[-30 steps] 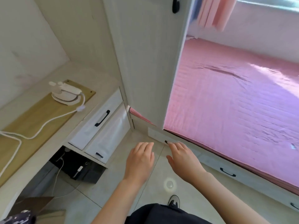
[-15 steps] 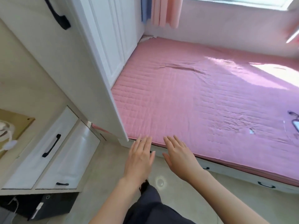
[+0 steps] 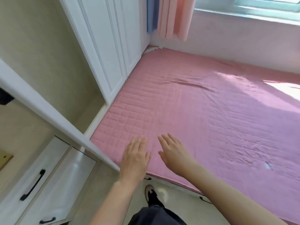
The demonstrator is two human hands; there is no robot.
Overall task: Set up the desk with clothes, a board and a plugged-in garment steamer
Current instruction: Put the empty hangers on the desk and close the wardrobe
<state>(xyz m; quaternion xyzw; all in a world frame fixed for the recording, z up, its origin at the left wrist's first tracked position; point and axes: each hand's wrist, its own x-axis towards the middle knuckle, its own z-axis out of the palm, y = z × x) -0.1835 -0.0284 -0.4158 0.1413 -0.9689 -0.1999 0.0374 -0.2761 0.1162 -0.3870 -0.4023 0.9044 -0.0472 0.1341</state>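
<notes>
Your left hand (image 3: 135, 157) and right hand (image 3: 174, 153) hover side by side over the near edge of the pink bed (image 3: 203, 119), each grip wide, fingers straight. A corner of the board (image 3: 5, 158) shows at 9 o'clock, well apart from both hands.

A bedroom corner with a pink bed (image 3: 203, 111) and a white wardrobe (image 3: 105, 46) is shown.
The bed is covered with a quilted sheet, and a bright patch of sunlight is seen on its far right part. Under the window (image 3: 259, 7) a pink curtain (image 3: 175, 17) and a blue curtain (image 3: 152, 13) are hung. White drawers (image 3: 53, 163) with black handles are seen at lower left, above the pale floor (image 3: 100, 181).
</notes>
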